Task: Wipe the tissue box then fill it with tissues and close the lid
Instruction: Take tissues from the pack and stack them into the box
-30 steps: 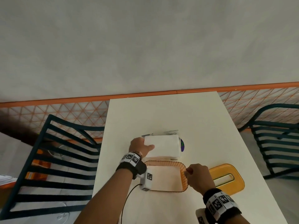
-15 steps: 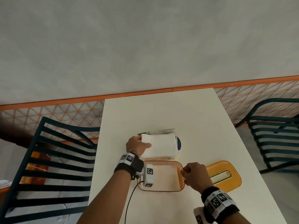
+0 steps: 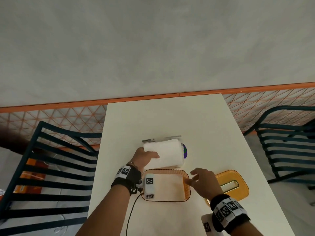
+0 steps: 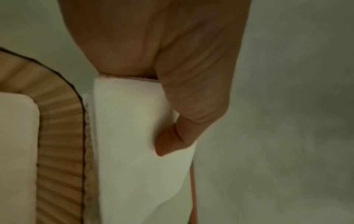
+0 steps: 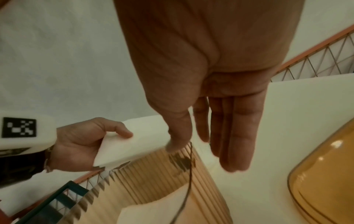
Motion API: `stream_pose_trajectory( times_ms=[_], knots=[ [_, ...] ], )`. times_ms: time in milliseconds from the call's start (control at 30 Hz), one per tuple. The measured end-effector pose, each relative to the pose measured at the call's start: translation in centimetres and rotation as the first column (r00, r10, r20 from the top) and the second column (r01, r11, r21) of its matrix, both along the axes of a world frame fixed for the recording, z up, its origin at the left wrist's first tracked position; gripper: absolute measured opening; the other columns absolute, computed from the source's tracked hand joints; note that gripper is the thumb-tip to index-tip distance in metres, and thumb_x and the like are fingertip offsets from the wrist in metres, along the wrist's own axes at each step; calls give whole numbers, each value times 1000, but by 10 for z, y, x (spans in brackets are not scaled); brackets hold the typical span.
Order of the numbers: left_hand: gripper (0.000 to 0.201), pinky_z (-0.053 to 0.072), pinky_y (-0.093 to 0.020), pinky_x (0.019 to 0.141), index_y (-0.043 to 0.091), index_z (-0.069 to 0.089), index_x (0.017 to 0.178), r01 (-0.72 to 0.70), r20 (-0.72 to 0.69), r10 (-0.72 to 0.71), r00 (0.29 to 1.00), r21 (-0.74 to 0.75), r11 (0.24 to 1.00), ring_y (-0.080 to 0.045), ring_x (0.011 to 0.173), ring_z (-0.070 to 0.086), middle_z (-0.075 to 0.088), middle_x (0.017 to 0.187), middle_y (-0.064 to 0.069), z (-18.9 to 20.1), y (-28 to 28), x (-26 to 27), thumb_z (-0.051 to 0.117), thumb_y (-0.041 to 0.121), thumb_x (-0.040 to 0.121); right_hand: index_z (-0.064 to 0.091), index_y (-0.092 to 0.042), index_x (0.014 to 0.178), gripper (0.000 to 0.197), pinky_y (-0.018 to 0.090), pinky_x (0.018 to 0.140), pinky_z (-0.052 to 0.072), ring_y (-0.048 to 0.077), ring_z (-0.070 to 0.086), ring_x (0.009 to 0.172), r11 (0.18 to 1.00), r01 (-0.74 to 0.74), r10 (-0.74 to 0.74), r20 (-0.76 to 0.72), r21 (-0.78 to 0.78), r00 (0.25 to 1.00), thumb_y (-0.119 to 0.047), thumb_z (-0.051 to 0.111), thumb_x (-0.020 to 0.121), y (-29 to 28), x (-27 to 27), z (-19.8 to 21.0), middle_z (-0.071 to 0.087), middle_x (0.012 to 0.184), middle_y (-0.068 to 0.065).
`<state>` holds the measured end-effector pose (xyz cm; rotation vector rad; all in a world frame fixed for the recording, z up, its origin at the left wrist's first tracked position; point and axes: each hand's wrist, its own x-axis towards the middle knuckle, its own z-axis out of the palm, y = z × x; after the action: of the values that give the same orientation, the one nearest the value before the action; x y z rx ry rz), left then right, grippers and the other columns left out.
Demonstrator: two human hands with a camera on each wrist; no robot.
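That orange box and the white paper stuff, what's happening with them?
A person is filling a tissue box. Their left hand holds a stack of tissues lifted just behind the open box, thumb on top. Their right hand is open beside the box's right end, holding nothing. The box is open and looks empty. Its lid lies on the table to the right.

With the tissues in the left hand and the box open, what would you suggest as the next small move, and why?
Probably lower the tissues into the box. The left hand grips the stack just beyond the box's far rim, the box looks empty with its lid lying off to the right, and the open right hand is by the box's right wall, free to steady it.
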<state>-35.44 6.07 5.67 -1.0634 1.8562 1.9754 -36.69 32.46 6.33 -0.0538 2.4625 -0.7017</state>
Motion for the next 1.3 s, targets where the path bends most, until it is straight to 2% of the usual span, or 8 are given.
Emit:
stream_pose_trajectory(
  times_ms=[133, 267, 367, 500, 733, 933, 1100, 1300],
  knots=[
    [47, 59, -49, 90, 16, 77, 107, 95, -105, -87, 991, 78, 992, -28, 101, 72, 78, 105, -9, 29, -2, 21, 80, 5, 62, 33, -27, 149, 117, 27, 91, 50, 10, 60, 110, 965, 34, -43, -29, -261, 999, -58, 92, 52, -4, -12, 29, 53, 129, -17],
    [31, 56, -40, 77, 2, 75, 93, 239, -223, -206, 953, 131, 962, -31, 89, 70, 73, 94, -20, 54, -3, 42, 72, -2, 62, 16, -34, 156, 143, 32, 113, 39, 3, 43, 133, 842, -16, 51, 50, -539, 997, -46, 101, 41, -15, -21, 53, 38, 146, -26],
    [28, 55, -38, 78, 2, 75, 91, 228, -230, -191, 954, 149, 962, -32, 90, 69, 72, 93, -21, 57, 0, 50, 72, -3, 63, 41, -43, 144, 113, 26, 103, 47, -7, 51, 124, 816, -93, 170, 83, -571, 982, -35, 101, 49, -22, -16, 63, 58, 135, -26],
    [22, 54, -49, 97, 7, 78, 98, 76, -124, -60, 990, 132, 988, -35, 102, 72, 77, 104, -17, 36, 8, 60, 76, 2, 76, 78, -22, 98, 32, 31, 77, 60, 14, 75, 87, 836, -47, 135, 122, -547, 983, -31, 91, 70, -27, -5, 49, 80, 91, -3],
    [42, 58, -50, 94, 14, 70, 112, 46, 145, -39, 989, -46, 998, -26, 97, 73, 78, 101, -4, -4, 28, 77, 78, 22, 72, 75, -8, 97, 29, 42, 85, 62, 23, 74, 88, 925, 196, -91, 309, -326, 947, -27, 83, 77, -22, 10, -6, 79, 94, 5],
    [69, 46, -20, 66, 14, 32, 148, 205, 244, -123, 962, -347, 915, -17, 95, 61, 59, 125, -6, 4, 50, 87, 63, 13, 86, 64, -9, 111, 35, 31, 79, 51, 23, 62, 95, 998, -53, 59, 144, -43, 988, -31, 70, 85, -37, 14, -10, 68, 107, 5],
    [82, 46, -34, 106, 12, 9, 159, 289, 280, -204, 938, -308, 906, -29, 134, 49, 39, 155, -12, 5, 66, 87, 52, 5, 88, 56, -6, 121, 29, 30, 91, 49, 29, 61, 113, 993, -98, 93, 67, 70, 993, -16, 54, 94, -55, 24, -14, 63, 125, 12],
    [81, 30, -30, 119, 5, 3, 159, 391, 352, -272, 896, -331, 859, -24, 151, 25, 11, 166, -8, 2, 64, 75, 46, 2, 91, 52, -3, 128, 31, 29, 93, 49, 29, 61, 119, 973, -153, 143, 65, 176, 988, -12, 52, 98, -67, 32, -16, 58, 132, 14]
  ],
)
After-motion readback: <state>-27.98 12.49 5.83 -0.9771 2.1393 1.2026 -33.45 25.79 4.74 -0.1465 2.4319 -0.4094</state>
